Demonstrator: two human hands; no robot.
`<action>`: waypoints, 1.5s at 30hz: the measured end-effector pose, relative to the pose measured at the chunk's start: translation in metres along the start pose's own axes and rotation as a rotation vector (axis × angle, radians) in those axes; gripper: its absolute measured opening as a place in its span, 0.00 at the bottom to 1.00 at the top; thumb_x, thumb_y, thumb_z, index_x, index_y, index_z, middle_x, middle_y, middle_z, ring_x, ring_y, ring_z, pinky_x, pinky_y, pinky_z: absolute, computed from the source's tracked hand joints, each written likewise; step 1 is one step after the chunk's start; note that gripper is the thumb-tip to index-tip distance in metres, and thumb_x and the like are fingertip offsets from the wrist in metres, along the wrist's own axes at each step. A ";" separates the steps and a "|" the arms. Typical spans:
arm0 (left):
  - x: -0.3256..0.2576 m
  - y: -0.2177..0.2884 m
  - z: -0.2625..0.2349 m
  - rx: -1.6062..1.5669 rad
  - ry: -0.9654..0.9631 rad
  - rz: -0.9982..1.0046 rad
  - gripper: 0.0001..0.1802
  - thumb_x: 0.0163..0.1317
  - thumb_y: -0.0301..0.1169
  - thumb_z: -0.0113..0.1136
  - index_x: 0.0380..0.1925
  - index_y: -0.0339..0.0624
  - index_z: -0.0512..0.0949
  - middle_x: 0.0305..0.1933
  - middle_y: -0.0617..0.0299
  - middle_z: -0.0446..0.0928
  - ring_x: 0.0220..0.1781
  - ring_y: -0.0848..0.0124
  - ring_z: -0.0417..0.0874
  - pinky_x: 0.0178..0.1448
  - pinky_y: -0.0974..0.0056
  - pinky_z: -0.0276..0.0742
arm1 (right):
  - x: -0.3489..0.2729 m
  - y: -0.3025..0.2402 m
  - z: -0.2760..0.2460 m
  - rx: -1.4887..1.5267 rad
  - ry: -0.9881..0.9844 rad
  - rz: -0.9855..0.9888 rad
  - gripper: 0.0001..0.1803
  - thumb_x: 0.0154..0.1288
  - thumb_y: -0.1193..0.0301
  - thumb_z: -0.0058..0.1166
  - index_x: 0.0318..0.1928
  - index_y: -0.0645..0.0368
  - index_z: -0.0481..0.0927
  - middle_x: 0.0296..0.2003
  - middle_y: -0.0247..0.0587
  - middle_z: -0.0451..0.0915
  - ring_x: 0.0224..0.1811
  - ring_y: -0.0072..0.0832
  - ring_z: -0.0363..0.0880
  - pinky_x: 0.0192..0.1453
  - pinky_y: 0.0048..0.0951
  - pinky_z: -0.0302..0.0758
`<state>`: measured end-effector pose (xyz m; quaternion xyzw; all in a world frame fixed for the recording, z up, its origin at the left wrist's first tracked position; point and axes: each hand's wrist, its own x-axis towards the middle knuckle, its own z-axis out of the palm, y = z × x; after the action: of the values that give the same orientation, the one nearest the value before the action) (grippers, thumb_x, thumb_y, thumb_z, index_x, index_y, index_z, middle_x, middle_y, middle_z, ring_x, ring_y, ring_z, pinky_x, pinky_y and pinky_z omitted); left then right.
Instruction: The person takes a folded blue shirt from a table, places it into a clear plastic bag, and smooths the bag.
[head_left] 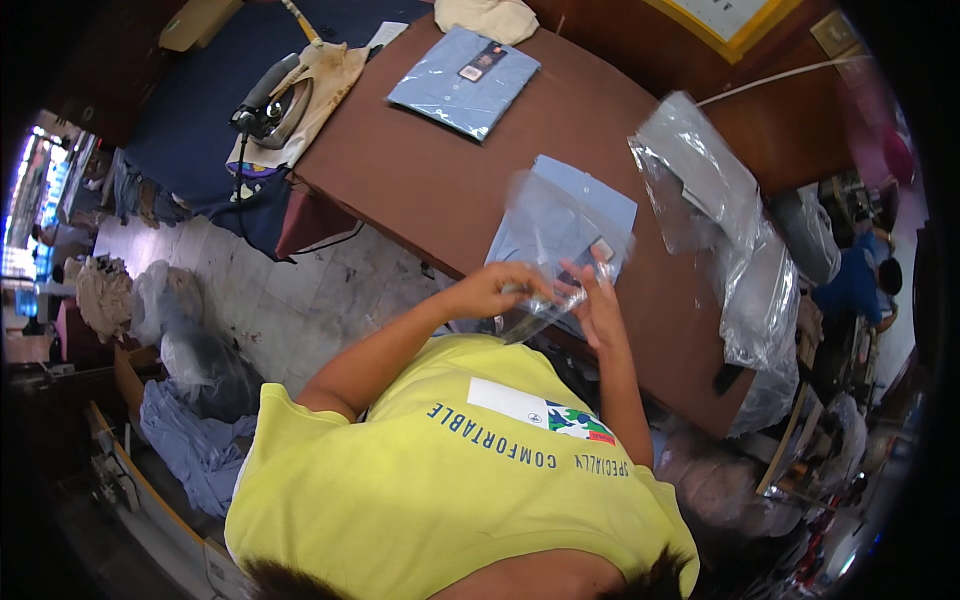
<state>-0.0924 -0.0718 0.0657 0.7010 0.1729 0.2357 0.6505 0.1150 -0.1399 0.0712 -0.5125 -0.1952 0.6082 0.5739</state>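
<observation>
Clear plastic bag (548, 225) lies over the folded blue shirt (590, 190) on the brown table (400, 185), at 12 o'clock from the torso. Left forearm comes up from 7 o'clock, elbow bent; left hand (503, 290) points toward 3 o'clock, fingers curled and pinching the bag's near part. Right forearm rises from 5 o'clock; right hand (598, 312) points toward 12, fingers parted at the plastic (whether they grip it, cannot tell). Fingertips and bag edges blurred; shirt's near end partly covered by bag and hands. Second shirt (450, 85), bagged, at 11 o'clock from the first.
</observation>
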 end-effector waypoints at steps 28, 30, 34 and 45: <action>0.177 -0.136 -0.642 0.967 0.992 -1.034 0.23 0.66 0.36 0.41 0.60 0.41 0.68 0.70 0.46 0.55 0.66 0.41 0.59 0.68 0.47 0.58 | 0.130 0.010 0.152 -1.752 -0.310 -0.695 0.31 0.53 0.76 0.52 0.60 0.42 0.71 0.64 0.40 0.65 0.68 0.42 0.59 0.68 0.53 0.57; 0.177 -0.152 -0.664 1.008 1.027 -1.056 0.24 0.67 0.36 0.41 0.62 0.42 0.65 0.71 0.46 0.53 0.68 0.40 0.56 0.69 0.46 0.57 | 0.128 0.036 0.155 -1.811 -0.451 -0.469 0.33 0.52 0.75 0.54 0.62 0.41 0.69 0.67 0.38 0.60 0.70 0.42 0.55 0.69 0.53 0.54; 0.176 -0.167 -0.693 1.036 1.012 -1.175 0.26 0.68 0.38 0.41 0.64 0.43 0.62 0.71 0.42 0.50 0.70 0.38 0.52 0.69 0.44 0.55 | 0.133 0.036 0.178 -1.674 -0.598 -0.164 0.40 0.48 0.67 0.64 0.64 0.41 0.65 0.70 0.37 0.53 0.72 0.44 0.51 0.71 0.53 0.49; 0.181 -0.168 -0.731 1.106 1.127 -1.188 0.21 0.65 0.33 0.48 0.54 0.33 0.73 0.65 0.39 0.61 0.63 0.38 0.66 0.62 0.47 0.67 | 0.177 0.044 0.214 -1.767 -0.446 -0.200 0.46 0.51 0.36 0.53 0.67 0.42 0.61 0.71 0.42 0.49 0.73 0.52 0.43 0.71 0.54 0.45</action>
<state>-0.3382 0.6504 -0.0511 0.4906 0.8670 0.0563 0.0663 -0.0556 0.0826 0.0493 -0.6164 -0.7392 0.2700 -0.0275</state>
